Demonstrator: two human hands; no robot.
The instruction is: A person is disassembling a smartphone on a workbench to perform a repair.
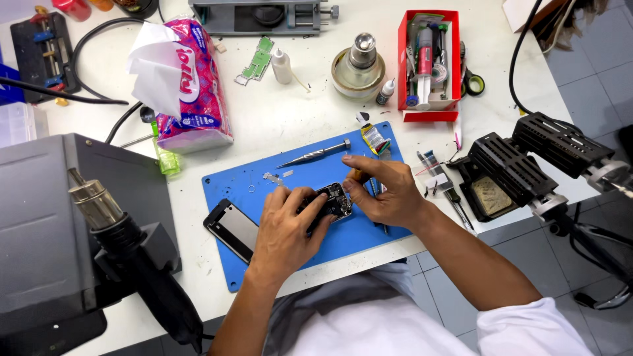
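Head view, itemised from left to right as we find it. Grey box-shaped station (39,217), far left, with a hot-air handpiece (125,244) resting against its front. Pink tissue pack (194,82), one white sheet pulled up, on the white surface (277,125). Blue work mat (264,188), near the front edge. Dark phone panel (231,227), lying flat on the mat's left part, just beside our left hand (287,231). Left hand: fingers curled and clamped on the lower edge of the small opened device (333,201), which sits at the middle of the mat. Metal precision screwdriver (316,153), lying on the mat above the device, apart from both hands. Right hand (386,191): fingers pinched on a wooden-handled tool (359,175), its tip at the device's right edge; both hands meet over the device. Round metal-topped glass dispenser (359,66), farther back. Red tray of small tools (430,62), upright beside it. Black ribbed stand (521,165), far right, at the surface's edge.
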